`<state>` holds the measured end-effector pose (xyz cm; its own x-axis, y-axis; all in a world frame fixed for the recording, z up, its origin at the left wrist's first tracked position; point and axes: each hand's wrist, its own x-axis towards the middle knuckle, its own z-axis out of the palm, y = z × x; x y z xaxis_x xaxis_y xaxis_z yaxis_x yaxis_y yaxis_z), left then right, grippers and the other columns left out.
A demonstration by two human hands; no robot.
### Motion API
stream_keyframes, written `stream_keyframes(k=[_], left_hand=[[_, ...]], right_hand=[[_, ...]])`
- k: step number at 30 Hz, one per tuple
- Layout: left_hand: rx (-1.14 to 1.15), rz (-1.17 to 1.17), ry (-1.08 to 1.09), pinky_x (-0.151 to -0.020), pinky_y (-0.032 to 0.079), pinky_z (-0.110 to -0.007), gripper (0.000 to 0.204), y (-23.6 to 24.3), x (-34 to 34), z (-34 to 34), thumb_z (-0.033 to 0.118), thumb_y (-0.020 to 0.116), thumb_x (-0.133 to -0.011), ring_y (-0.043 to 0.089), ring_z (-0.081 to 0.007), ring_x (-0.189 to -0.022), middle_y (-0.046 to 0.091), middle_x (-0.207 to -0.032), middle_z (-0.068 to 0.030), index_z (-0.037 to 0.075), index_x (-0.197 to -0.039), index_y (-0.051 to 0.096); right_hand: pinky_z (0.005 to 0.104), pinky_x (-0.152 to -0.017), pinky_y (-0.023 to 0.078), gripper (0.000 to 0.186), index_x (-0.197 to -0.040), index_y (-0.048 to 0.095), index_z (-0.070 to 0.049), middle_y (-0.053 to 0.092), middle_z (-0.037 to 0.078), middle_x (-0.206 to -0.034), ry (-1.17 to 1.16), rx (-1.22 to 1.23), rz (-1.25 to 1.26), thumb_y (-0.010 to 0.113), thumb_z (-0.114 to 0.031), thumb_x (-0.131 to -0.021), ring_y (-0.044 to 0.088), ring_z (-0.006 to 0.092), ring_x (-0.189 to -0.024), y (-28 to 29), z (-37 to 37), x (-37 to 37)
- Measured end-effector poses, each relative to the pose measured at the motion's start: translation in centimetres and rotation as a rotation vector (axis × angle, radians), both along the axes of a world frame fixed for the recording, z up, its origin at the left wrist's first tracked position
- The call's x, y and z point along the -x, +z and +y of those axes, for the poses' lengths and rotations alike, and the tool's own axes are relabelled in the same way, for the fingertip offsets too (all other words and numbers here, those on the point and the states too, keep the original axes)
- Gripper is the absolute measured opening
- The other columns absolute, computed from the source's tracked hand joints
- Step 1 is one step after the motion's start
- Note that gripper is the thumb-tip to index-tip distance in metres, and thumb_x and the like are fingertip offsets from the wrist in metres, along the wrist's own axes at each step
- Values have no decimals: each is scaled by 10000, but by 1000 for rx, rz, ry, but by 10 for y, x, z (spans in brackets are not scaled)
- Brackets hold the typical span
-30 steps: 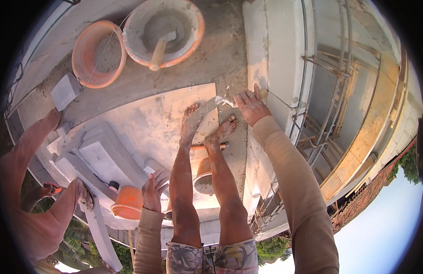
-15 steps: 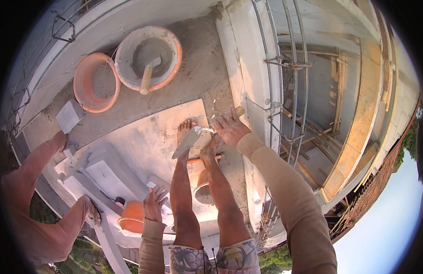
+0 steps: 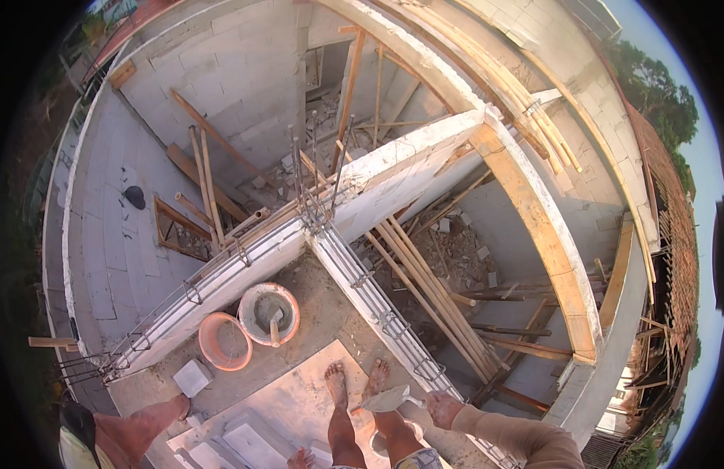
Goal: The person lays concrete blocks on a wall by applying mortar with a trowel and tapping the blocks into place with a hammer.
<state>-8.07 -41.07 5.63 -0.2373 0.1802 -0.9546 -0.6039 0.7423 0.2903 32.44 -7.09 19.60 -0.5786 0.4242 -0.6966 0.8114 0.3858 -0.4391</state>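
My right hand (image 3: 444, 409) is closed round the handle of a trowel (image 3: 386, 399). The trowel's pale, flat blade points left, above my shins. Only part of my left hand (image 3: 301, 459) shows at the lower edge, fingers loosely apart with nothing seen in them. Close beside it lie pale grey blocks (image 3: 256, 439) on a light board (image 3: 309, 384). Ahead of my bare feet stands an orange-rimmed tub (image 3: 292, 303) of wet grey mortar, with a second trowel (image 3: 275, 327) resting in it. Left of that tub sits an orange bucket (image 3: 223, 341).
A low wall with steel bars (image 3: 373, 291) runs along my right, with a drop and wooden poles (image 3: 432, 293) beyond it. Another person's leg (image 3: 147, 426) is at the left, near a loose block (image 3: 193, 378). Upright rebar (image 3: 315, 180) juts from the wall corner.
The view has tilted up, showing more of the rooms beyond the walls. My right hand, still gripping the trowel, is now farther right of my legs. My left hand is mostly out of view.
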Motion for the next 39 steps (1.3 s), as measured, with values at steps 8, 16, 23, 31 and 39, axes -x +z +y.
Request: stream_keyframes(k=[8, 16, 23, 31, 39], left_hand=[[-79, -39, -344, -993, 504, -526, 655, 55, -28, 206, 487, 502, -1019, 630, -354, -1144, 633, -1296, -185, -29, -1419, 448], [-376, -126, -670, -1010, 491, -536, 671, 143, -122, 362, 501, 505, -1014, 618, -355, -1165, 617, -1323, -177, -20, -1431, 436], [-317, -196, -934, -1025, 480, -545, 685, 175, -192, 369, 514, 508, -1010, 608, -356, -1183, 602, -1346, -171, -12, -1441, 426], [-174, -6, -954, -1041, 468, -555, 701, 190, -139, 370, 528, 511, -1005, 596, -357, -1205, 586, -1372, -163, -3, -1452, 413], [-314, -135, -1497, -1116, 408, -506, 788, 215, -148, 428, 606, 524, -968, 493, -323, -1353, 389, -1559, -115, 97, -1530, 311]], right_hand=[[452, -956, 521, 497, -1231, 549, -19, 665, 237, -1193, -894, -124, -550, 622, -310, -835, 653, 363, -1124, 166, -64, -131], [447, -955, 517, 593, -1436, 485, -155, 593, 209, -1299, -1317, 23, -471, 580, -465, -940, 635, 312, -1150, 138, -260, -130], [467, -924, 533, 487, -1294, 593, -74, 677, 213, -1143, -1595, 361, -444, 581, -380, -916, 658, 359, -1103, 144, -375, -34], [436, -1030, 510, 549, -1298, 639, -156, 613, 159, -1309, -1645, 379, -391, 758, -185, -763, 603, 339, -1227, 148, -397, -20], [428, -967, 537, 547, -1334, 590, -64, 656, 225, -1266, -2152, 301, -250, 673, -362, -883, 659, 339, -1154, 136, -382, -2]])
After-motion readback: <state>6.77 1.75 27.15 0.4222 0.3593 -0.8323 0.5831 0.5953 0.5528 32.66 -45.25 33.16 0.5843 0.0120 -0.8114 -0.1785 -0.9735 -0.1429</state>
